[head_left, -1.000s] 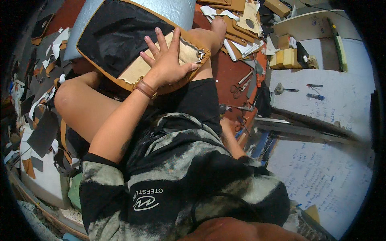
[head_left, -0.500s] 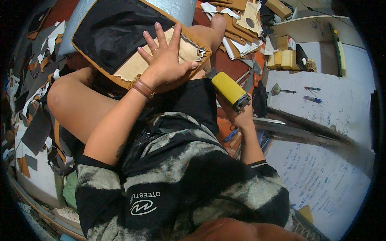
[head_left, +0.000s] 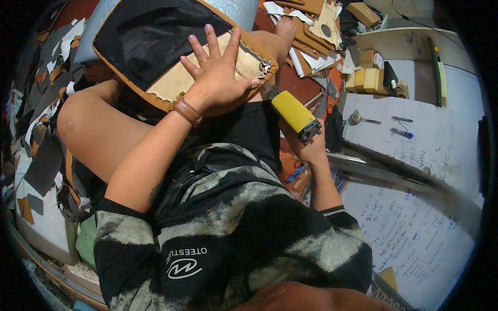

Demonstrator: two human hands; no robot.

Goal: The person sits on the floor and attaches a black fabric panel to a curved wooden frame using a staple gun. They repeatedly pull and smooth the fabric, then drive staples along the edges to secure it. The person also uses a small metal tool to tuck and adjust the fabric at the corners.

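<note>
A padded seat piece (head_left: 150,41) lies across my lap, its underside up: black cloth, a bare tan strip (head_left: 174,83) and a brown cover folded over the rim. My left hand (head_left: 215,78) presses flat on that strip, fingers spread, the thumb reaching toward the gathered cover edge at the right corner (head_left: 265,66). In my right hand (head_left: 312,149) is a yellow staple gun (head_left: 293,111), gripped from below. Its dark nose points up and left, close to the seat's right corner; whether it touches cannot be made out.
Behind the seat is a silvery-blue rounded form (head_left: 238,13). Brown padded pieces (head_left: 311,39) are stacked at the far right. Fabric scraps (head_left: 44,160) crowd the left. A white written-on surface (head_left: 404,228), with pens (head_left: 402,133) and yellow blocks (head_left: 365,81), stands on the right.
The view has shifted slightly. My left hand stays spread on the seat, and my right hand still holds the staple gun by the corner.
</note>
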